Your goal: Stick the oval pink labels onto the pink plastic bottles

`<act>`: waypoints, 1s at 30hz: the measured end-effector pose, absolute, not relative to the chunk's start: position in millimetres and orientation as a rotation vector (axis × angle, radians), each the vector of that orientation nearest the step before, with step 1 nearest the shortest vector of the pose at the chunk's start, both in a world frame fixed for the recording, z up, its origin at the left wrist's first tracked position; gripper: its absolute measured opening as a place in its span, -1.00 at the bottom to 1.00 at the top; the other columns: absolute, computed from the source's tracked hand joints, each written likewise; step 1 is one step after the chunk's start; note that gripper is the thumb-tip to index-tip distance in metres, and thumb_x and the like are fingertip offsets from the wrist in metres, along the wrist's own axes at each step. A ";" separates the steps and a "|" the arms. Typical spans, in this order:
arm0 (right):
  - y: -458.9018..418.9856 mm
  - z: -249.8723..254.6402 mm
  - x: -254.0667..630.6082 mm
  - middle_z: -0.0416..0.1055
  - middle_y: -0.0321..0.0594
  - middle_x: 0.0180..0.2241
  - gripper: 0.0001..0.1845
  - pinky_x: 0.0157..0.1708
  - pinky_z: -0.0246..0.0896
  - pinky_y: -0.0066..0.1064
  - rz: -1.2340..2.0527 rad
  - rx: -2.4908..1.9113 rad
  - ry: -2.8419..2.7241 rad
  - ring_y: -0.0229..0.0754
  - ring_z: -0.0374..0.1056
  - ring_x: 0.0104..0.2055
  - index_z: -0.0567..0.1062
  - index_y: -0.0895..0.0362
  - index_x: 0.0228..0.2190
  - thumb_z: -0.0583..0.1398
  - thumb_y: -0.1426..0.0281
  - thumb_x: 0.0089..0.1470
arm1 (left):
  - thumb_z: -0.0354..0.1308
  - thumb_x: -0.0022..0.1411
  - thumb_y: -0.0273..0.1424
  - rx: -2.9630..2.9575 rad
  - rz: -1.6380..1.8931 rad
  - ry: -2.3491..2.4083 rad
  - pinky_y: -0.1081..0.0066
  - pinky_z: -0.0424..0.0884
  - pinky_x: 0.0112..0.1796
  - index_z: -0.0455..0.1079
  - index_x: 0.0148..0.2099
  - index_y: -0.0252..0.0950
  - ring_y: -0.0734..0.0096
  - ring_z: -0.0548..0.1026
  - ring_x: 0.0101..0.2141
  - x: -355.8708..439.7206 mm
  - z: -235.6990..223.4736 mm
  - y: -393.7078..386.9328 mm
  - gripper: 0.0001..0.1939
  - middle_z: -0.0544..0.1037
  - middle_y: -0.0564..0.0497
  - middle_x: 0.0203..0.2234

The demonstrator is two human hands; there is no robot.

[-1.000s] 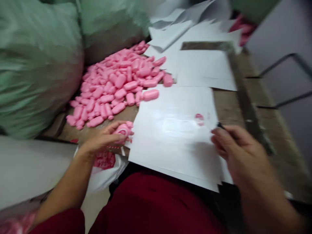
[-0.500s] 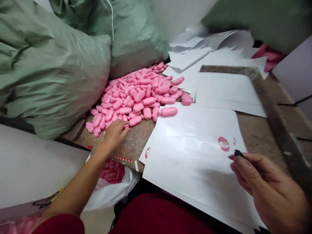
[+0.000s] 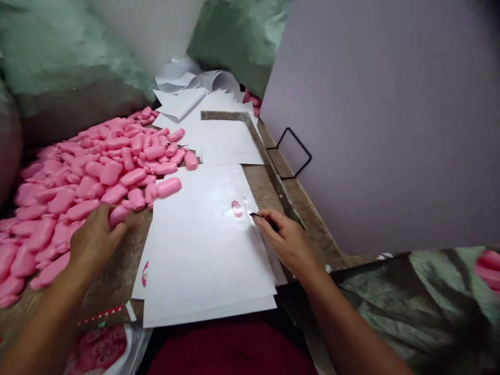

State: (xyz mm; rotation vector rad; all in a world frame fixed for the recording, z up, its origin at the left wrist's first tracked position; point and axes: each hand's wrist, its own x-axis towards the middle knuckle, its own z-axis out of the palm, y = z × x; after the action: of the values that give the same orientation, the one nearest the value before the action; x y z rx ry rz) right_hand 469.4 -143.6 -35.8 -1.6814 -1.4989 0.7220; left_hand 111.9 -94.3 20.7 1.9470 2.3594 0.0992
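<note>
At the edge of a large pile of small pink bottle-shaped plastic pieces (image 3: 111, 173), my left hand (image 3: 96, 239) has its thumb and fingers closed around one pink piece (image 3: 118, 214). My right hand (image 3: 287, 242) pinches a thin, dark, pointed tool (image 3: 255, 215), whose exact kind I cannot make out. The tool's tip is over the right part of a glossy white label sheet (image 3: 195, 250), close to an oval red-and-white sticker (image 3: 236, 209). Another pink piece (image 3: 169, 187) lies across the sheet's upper left corner.
Green sacks (image 3: 70, 57) stand behind the pile. Loose white sheets (image 3: 183, 104) lie at the back beside a raised metal bar (image 3: 269, 166). To the right are a grey panel (image 3: 383, 125) and a black wire loop (image 3: 291, 151). An open white bag (image 3: 133, 344) hangs below the table's front edge.
The view has swung right, bringing the grey panel into sight. My left hand has closed on a pink piece, and my right hand has brought the dark tool nearer the sticker.
</note>
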 end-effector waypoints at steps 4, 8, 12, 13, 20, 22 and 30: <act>-123.5 -40.2 467.0 0.59 -0.23 -0.30 -0.79 -0.33 0.14 -0.35 0.501 -1.754 -1.746 -0.14 0.44 -0.33 0.56 0.05 -0.24 0.12 0.31 0.20 | 0.14 0.11 -0.13 1.703 0.593 1.908 0.37 0.36 -0.39 0.30 -0.12 -0.21 0.28 0.46 -0.37 179.4 24.3 -104.2 -0.65 0.49 0.07 -0.36; -99.8 -43.8 466.4 0.62 -0.24 -0.33 -0.81 -0.34 0.08 -0.34 0.345 -1.802 -1.900 -0.12 0.47 -0.33 0.56 0.05 -0.20 0.15 0.37 0.21 | 0.04 0.13 -0.43 2.041 0.325 1.377 0.29 0.43 -0.18 0.41 -0.09 -0.18 0.26 0.52 -0.23 250.2 14.2 -97.1 -0.72 0.59 0.05 -0.22; -87.5 -46.4 467.8 0.63 -0.24 -0.32 -0.85 -0.33 -0.01 -0.32 0.309 -1.795 -1.966 -0.13 0.47 -0.32 0.56 0.06 -0.25 0.16 0.38 0.21 | 0.02 0.07 -0.57 2.354 0.092 1.124 0.09 0.37 0.07 0.43 0.06 -0.21 0.07 0.44 0.09 281.8 -6.1 -79.0 -0.50 0.40 -0.06 0.24; -86.6 -47.0 468.2 0.63 -0.24 -0.31 -0.85 -0.33 -0.03 -0.32 0.294 -1.797 -1.978 -0.13 0.47 -0.31 0.55 0.06 -0.27 0.16 0.40 0.21 | 0.03 0.07 -0.57 2.381 0.039 1.099 0.05 0.37 0.08 0.41 0.12 -0.23 0.03 0.42 0.12 283.6 -11.3 -75.8 -0.46 0.33 -0.09 0.29; -89.3 -49.4 468.7 0.63 -0.25 -0.37 -0.86 -0.32 -0.13 -0.29 0.216 -1.800 -2.018 -0.14 0.46 -0.35 0.54 0.08 -0.31 0.15 0.41 0.21 | 0.05 0.08 -0.53 2.412 0.024 1.112 0.04 0.41 0.07 0.24 0.32 -0.22 -0.02 0.39 0.16 278.6 -29.0 -75.8 -0.29 0.18 -0.11 0.37; -90.2 -49.8 467.8 0.63 -0.26 -0.38 -0.86 -0.32 -0.13 -0.30 0.209 -1.793 -2.024 -0.15 0.46 -0.35 0.54 0.08 -0.33 0.15 0.42 0.21 | 0.05 0.08 -0.53 2.412 0.011 1.106 0.04 0.42 0.06 0.23 0.32 -0.25 -0.02 0.39 0.16 279.3 -28.3 -76.5 -0.29 0.17 -0.13 0.37; -90.1 -51.7 467.0 0.62 -0.27 -0.39 -0.87 -0.33 -0.12 -0.31 0.205 -1.787 -2.018 -0.17 0.46 -0.37 0.53 0.09 -0.33 0.16 0.41 0.21 | 0.03 0.09 -0.53 2.412 0.004 1.078 0.07 0.44 0.03 0.23 0.31 -0.29 0.01 0.40 0.13 281.3 -27.2 -74.8 -0.31 0.19 -0.15 0.36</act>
State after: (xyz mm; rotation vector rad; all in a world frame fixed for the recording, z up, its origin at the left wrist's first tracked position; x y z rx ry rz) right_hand 467.0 -90.1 -51.7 -1.7870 -2.0182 0.2047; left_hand 281.3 -74.8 -27.2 2.4116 1.0781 0.0042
